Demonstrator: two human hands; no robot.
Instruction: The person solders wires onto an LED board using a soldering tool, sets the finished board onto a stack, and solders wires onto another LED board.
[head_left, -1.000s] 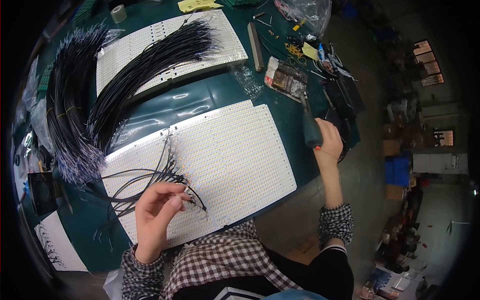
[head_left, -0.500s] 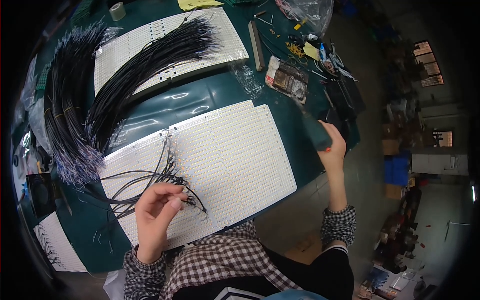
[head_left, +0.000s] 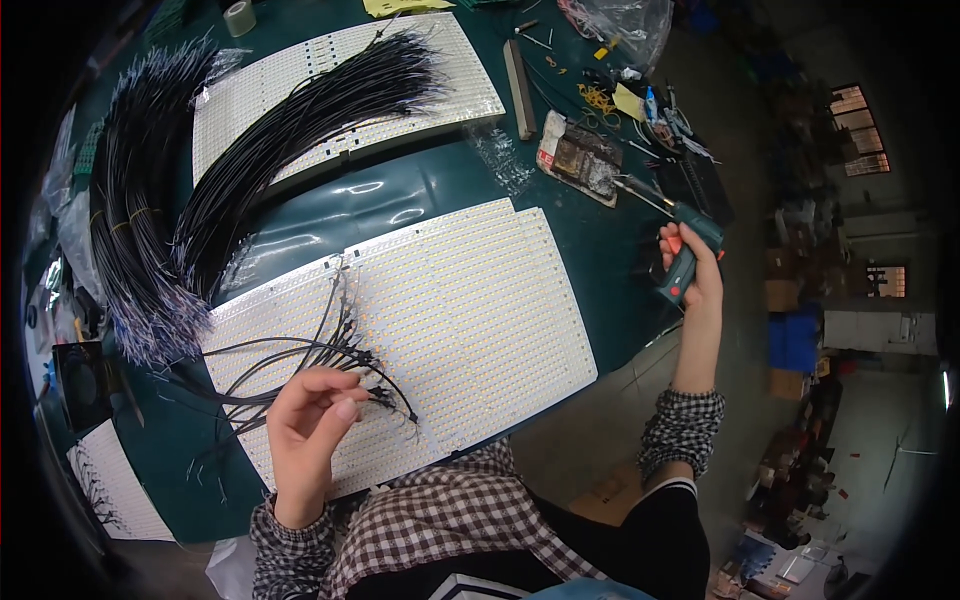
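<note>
My right hand (head_left: 704, 283) grips a green soldering gun (head_left: 701, 226) with orange-red parts. The gun's thin metal tip points up and left, at the near edge of a grimy tray of dark residue (head_left: 580, 158); whether it touches cannot be made out. My left hand (head_left: 305, 425) hovers over the near LED panel (head_left: 480, 320), thumb and fingers pinched together. Anything in the pinch is too small or hidden to name. Just beyond those fingers, several black cables (head_left: 330, 345) with thin bare ends lie across the white panel.
Thick bundles of black cable (head_left: 140, 210) lie at the left, and another bundle (head_left: 310, 110) rests on a second LED panel (head_left: 465, 70) farther back. A grey bar (head_left: 519, 90) lies left of the tray. Small tools and yellow rubber bands (head_left: 598, 100) clutter the far right.
My right hand has moved right and slightly up with the soldering gun, whose tip now points at the residue tray. The left hand stays nearly in place, still pinched.
</note>
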